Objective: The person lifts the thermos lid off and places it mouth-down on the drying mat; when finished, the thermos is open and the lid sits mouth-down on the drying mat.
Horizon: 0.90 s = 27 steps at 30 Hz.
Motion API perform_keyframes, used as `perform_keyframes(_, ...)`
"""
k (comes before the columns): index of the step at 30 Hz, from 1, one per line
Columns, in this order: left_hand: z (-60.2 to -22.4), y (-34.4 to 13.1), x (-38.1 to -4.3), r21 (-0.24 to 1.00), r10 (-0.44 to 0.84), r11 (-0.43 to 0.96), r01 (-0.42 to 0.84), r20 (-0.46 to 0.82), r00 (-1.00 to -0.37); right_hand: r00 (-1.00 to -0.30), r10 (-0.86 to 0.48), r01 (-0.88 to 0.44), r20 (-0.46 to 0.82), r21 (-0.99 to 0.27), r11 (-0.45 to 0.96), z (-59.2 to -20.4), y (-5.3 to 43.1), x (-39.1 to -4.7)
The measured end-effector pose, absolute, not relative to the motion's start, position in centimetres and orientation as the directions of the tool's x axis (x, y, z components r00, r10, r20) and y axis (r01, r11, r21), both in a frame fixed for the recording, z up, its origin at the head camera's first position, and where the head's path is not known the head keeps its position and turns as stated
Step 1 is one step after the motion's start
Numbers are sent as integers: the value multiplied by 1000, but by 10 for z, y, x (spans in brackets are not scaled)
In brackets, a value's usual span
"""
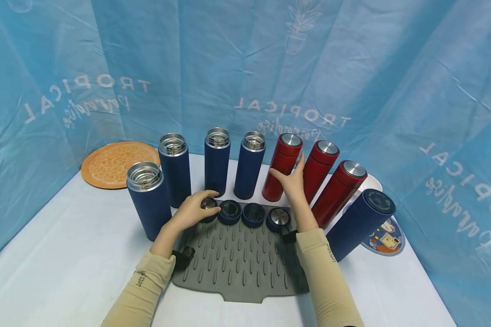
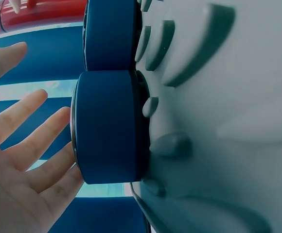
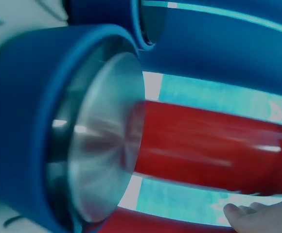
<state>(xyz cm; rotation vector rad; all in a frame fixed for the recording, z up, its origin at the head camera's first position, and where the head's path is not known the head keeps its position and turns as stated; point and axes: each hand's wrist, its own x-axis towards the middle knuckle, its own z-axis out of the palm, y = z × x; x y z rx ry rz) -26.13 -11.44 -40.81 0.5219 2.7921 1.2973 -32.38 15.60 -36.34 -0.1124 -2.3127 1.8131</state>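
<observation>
Along the back of the gray ridged mat (image 1: 241, 268) on the white table (image 1: 86, 254), four navy bottle lids lie in a row: a silver-topped leftmost lid (image 1: 208, 204), a dark-topped second lid (image 1: 230, 210), a dark-topped third lid (image 1: 254, 213) and a silver-topped rightmost lid (image 1: 279, 217). The left hand (image 1: 193, 210) is at the leftmost lid, its thumb and fingers spread apart around it; whether the fingertips touch the lid I cannot tell. The right hand (image 1: 293, 184) reaches past the rightmost lid to the leftmost red bottle (image 1: 273, 184), thumb in front of it and fingers held apart; contact with the bottle is not clear.

Left of that bottle, four uncapped navy bottles (image 1: 249, 172) show bare steel necks, the nearest standing beside the left forearm. To its right come two more red bottles (image 1: 338, 195), topped with silver lids like the first, then a capped navy bottle (image 1: 358, 222) beside the right sleeve (image 1: 327, 277). Behind the capped one are part of a white dish (image 1: 371, 182) and a round cartoon mat (image 1: 386, 240). An orange round mat (image 1: 116, 163) lies at the far left, and a blue curtain (image 1: 212, 54) with mirrored lettering hangs behind everything
</observation>
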Motion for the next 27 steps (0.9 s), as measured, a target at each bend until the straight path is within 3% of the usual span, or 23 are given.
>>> perform_keyframes(7, -407, -115, -261, 752, 314, 594, 284, 108, -943, -978, 186, -64, 99, -981, 184, -370, 155, -343)
perform_keyframes(15, -408, -114, -262, 750, 316, 594, 291, 115, -942, -959, 217, -101, 181, -936, 336, -371, 158, -337)
perform_keyframes(20, -408, -116, -262, 752, 315, 592, 288, 113, -942, -932, 185, -225, 311, -898, 378, -363, 157, -320)
perform_keyframes(27, -409, -117, -262, 740, 320, 601, 302, 123, -939, -835, 131, -457, 535, -805, 377, -342, 150, -285)
